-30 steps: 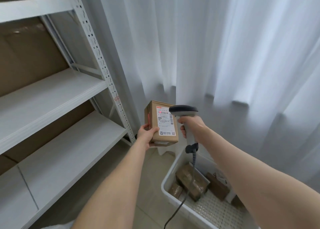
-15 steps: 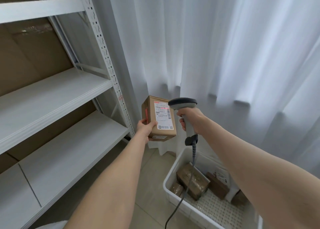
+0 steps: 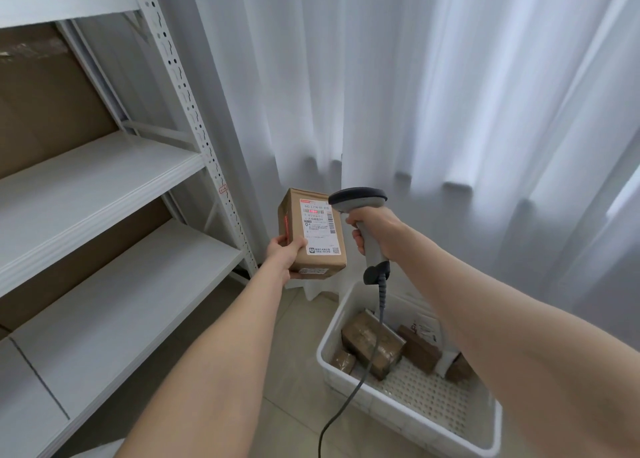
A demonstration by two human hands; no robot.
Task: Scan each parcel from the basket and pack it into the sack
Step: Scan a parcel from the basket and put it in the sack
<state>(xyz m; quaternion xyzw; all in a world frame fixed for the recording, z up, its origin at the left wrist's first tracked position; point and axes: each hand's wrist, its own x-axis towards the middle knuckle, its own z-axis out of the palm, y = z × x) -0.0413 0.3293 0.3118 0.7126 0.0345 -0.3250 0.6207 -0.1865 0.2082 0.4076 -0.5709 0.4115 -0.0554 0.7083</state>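
My left hand [image 3: 282, 255] grips a small brown cardboard parcel [image 3: 311, 232] from below and the side, its white shipping label turned toward me. A red scan line lies across the label's upper part. My right hand [image 3: 372, 231] holds the handle of a grey barcode scanner [image 3: 358, 199], whose head points at the label from the right, close beside the parcel. The scanner's dark cable [image 3: 374, 347] hangs down across the white perforated basket [image 3: 408, 419] on the floor, which holds several brown parcels [image 3: 372, 343]. No sack is in view.
A white metal shelving rack [image 3: 114, 180] with bare shelves fills the left side; brown cardboard stands behind it. White curtains [image 3: 433, 94] hang behind the hands and basket. Beige tiled floor [image 3: 287, 423] shows between rack and basket.
Both hands with parcel and scanner sit slightly lower and to the right in view as the camera shifted. A red scan line now shows on the label.
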